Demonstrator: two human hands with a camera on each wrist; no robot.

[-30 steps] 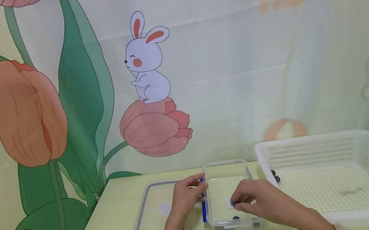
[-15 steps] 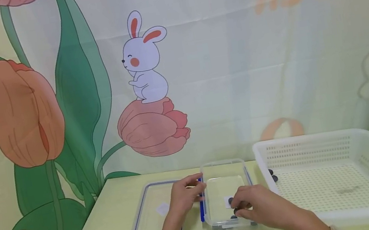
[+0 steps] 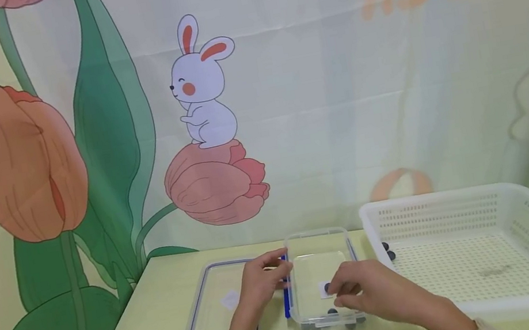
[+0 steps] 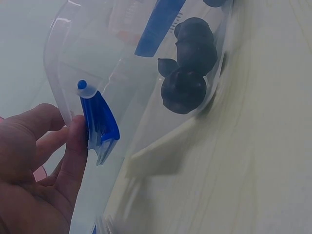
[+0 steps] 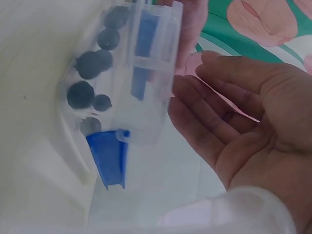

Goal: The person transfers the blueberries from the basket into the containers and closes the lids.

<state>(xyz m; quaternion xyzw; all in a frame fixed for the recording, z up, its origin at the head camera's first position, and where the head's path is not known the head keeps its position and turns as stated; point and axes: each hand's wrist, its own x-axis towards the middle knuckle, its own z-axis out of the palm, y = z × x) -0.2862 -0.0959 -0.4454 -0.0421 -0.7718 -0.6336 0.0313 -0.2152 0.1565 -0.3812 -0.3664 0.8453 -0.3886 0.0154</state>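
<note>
A clear plastic box [image 3: 314,273] with blue side clips stands on the table, several blueberries [image 4: 184,91] in its near end. My left hand [image 3: 260,278] pinches the box's left rim beside a blue clip [image 4: 100,119], thumb and fingers at the wall. Over the box's near right part hovers my right hand [image 3: 372,290], fingers relaxed and slightly bent. Nothing shows between those fingers in the right wrist view, where the hand [image 5: 243,112] is beside the box wall. One dark blueberry [image 3: 327,287] shows right by its fingertips in the head view, another [image 3: 332,312] lower down.
A large white perforated basket [image 3: 508,302] is to the right, with two blueberries [image 3: 390,255] against its left wall. Left of the box lies a clear lid [image 3: 200,316] with a blue seal. A printed curtain [image 3: 310,122] hangs behind the table.
A dark blueberry at my right fingertips half a second ago is gone from them, and the fingers have loosened. My left hand stays at the box's rim. The head view shifts slightly.
</note>
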